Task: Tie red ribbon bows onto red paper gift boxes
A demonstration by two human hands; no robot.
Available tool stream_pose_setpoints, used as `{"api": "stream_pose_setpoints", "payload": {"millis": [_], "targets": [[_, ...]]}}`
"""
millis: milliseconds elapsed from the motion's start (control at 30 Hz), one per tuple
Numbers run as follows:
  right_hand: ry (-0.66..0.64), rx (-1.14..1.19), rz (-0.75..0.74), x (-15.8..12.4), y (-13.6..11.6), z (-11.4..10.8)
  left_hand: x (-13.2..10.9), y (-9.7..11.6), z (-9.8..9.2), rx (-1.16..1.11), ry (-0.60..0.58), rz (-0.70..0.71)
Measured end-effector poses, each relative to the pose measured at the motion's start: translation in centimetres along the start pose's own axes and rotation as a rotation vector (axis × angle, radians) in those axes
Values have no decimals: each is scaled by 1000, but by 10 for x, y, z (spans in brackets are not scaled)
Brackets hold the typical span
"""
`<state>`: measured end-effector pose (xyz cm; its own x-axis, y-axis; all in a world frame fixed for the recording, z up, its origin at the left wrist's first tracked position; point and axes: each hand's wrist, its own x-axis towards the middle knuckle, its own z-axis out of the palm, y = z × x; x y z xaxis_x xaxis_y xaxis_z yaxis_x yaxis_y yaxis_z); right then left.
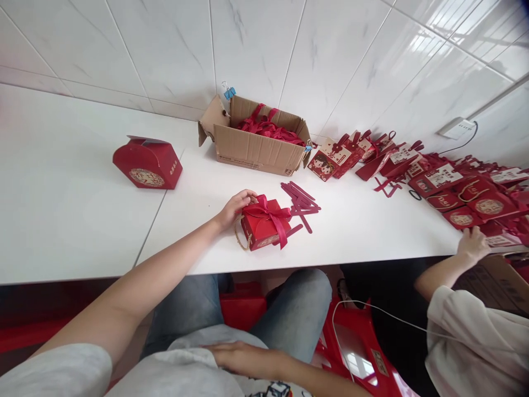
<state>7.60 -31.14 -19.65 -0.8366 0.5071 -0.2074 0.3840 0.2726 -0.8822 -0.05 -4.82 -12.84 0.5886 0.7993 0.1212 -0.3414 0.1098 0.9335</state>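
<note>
A small red gift box (264,223) tied with a red ribbon bow (270,215) sits on the white table in front of me. Its twisted gold cord handle (243,240) hangs at the near left side. My left hand (236,209) holds the box at its back left corner, fingers curved against it. Low across my shirt, away from the table, lies my right hand (233,355); its fingers are partly hidden by the fabric. Just right of the box, several flat dark-red strips (303,201) are scattered in a loose pile.
Behind stands an open cardboard box (260,151) full of red ribbons (270,129). A larger red box (149,164) stands at left. Many decorated red boxes (438,182) crowd the right side, where a co-worker's hand (474,244) touches one. A tiled wall backs the table.
</note>
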Motion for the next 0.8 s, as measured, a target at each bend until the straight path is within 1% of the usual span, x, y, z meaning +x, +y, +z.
{"api": "stream_pose_setpoints", "payload": {"millis": [67, 133, 167, 200, 233, 300, 333, 367, 400, 433, 467, 500, 533, 600, 667, 733, 800], "targets": [[46, 192, -14, 1, 4, 1, 0, -1, 0, 8, -4, 12], [97, 380, -34, -6, -1, -6, 0, 0, 1, 35, 5, 41], [109, 412, -50, -14, -7, -15, 0, 1, 2, 61, 22, 67], [132, 396, -85, -24, -16, -27, -1, 3, 3, 101, 45, 103], [208, 346, -122, -36, -27, -42, -3, 6, 4, 158, 70, 148], [379, 242, -233, -59, -49, -80, -7, 15, 4, 321, 91, 262], [482, 195, -241, -69, -59, -101, -10, 20, 4, 421, 78, 327], [630, 137, -228, -76, -67, -122, -13, 26, 4, 527, 49, 385], [805, 57, -215, -80, -72, -143, -17, 31, 3, 628, 15, 429], [980, -34, -168, -80, -75, -163, -21, 37, 3, 719, -14, 455], [1128, -125, -91, -77, -75, -182, -25, 42, 3, 796, -29, 458], [1222, -210, -17, -71, -73, -199, -29, 46, 4, 864, -28, 441], [1271, -278, 52, -64, -70, -215, -32, 49, 6, 920, -10, 416], [1250, -392, 166, -45, -63, -239, -40, 52, 12, 1000, 46, 383], [1132, -499, 260, -28, -56, -255, -46, 52, 19, 1026, 106, 395], [1002, -576, 304, -16, -52, -263, -50, 51, 25, 1012, 183, 416], [922, -615, 323, -11, -49, -266, -52, 51, 30, 998, 260, 407]]}}
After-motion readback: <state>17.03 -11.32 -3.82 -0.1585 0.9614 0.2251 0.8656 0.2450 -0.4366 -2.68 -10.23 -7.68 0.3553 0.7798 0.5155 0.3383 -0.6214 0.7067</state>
